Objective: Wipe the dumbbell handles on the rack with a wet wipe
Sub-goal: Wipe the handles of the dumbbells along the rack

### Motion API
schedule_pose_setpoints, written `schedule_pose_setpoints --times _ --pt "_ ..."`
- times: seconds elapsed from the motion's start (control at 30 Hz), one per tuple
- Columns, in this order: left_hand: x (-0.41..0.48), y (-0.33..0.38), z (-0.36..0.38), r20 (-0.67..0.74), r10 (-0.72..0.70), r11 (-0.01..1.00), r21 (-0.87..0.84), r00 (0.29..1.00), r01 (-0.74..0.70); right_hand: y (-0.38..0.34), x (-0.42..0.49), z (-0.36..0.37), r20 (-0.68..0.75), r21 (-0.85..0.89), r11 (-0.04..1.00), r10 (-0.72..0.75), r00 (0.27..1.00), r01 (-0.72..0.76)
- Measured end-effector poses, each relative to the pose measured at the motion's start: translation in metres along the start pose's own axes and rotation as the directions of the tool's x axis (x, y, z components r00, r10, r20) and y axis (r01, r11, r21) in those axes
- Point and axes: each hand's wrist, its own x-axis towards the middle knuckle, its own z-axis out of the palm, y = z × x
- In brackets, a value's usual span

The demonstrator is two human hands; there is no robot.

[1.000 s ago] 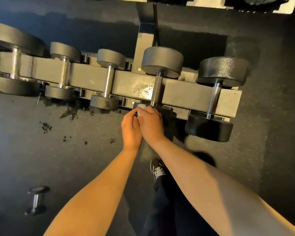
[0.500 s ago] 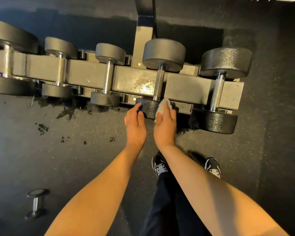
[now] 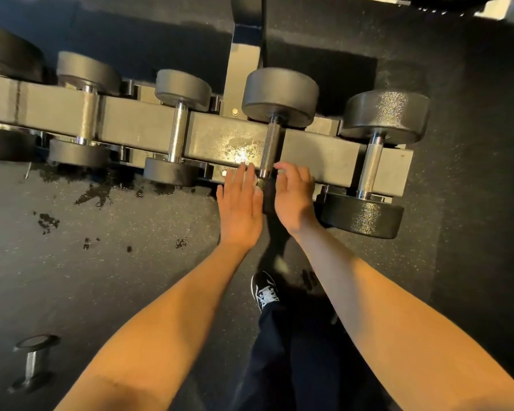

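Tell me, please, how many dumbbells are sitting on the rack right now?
5, left to right: first dumbbell, cut by the frame; second dumbbell; third dumbbell; fourth dumbbell; fifth dumbbell. Others may lie out of frame.

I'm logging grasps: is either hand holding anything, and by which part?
Nothing visibly. The left hand lies flat, the right hand loosely curled, either side of the dumbbell; a pale blur, perhaps the wipe, shows below them.
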Motion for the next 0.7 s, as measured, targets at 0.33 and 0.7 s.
schedule_pose_setpoints --times 0.33,0.7 --pt "0.018 -0.001 -0.01 0.122 -0.388 0.759 -0.52 0.913 0.392 -0.008 0.005 0.015 -0.01 -0.007 0.987 0.162 0.987 -0.162" --pt "0.115 0.041 -0.025 0.094 -0.393 0.82 -0.414 0.915 0.395 -0.018 0.059 0.001 0.017 0.418 0.834 0.39 0.921 -0.361"
